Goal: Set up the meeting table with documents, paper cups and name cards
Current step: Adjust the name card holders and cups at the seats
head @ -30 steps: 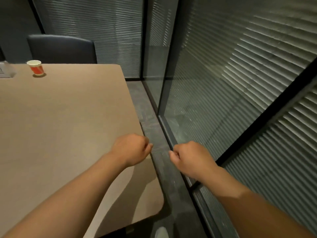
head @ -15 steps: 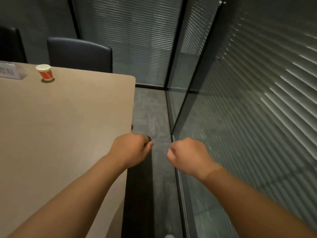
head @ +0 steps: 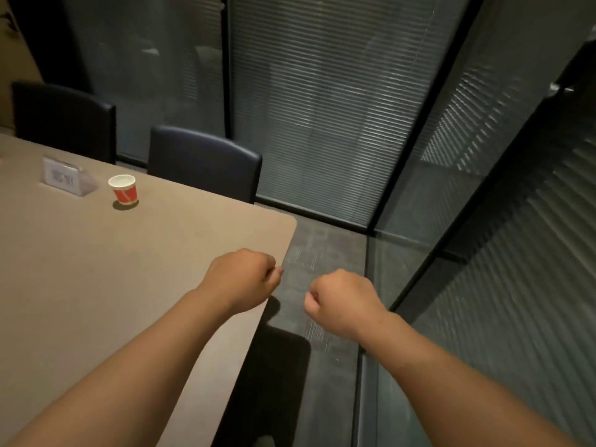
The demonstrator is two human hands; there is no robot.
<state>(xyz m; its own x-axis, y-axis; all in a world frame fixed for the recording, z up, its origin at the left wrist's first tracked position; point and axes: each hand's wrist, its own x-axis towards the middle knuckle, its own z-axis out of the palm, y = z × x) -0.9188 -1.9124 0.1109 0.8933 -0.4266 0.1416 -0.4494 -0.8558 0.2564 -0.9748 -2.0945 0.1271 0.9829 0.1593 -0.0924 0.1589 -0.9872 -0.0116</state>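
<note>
Name card (head: 66,177) comes first on the far left, standing upright on the meeting table (head: 80,285) well beyond the left hand (head: 240,279) and off to its left; it looks like a clear, stiff plastic holder with a printed slip inside, light and probably slick on its faces, so I would take it by the two side edges rather than the front. Just to its right, apart from it, the paper cup (head: 123,189) stands upright, red with a white rim, also well ahead of the left hand. It appears empty, hence very light and easy to tip or crush; a gentle pinch round the wall below the rim should do. No documents show anywhere within reach of either hand. The left hand hovers above the table's edge near the rounded corner, fingers curled into a loose fist that holds nothing. The right hand (head: 343,301) hangs beside it, off the table and above the floor (head: 322,246), likewise curled and empty. Two dark chairs (head: 206,159) stand beyond the table's far edge.
</note>
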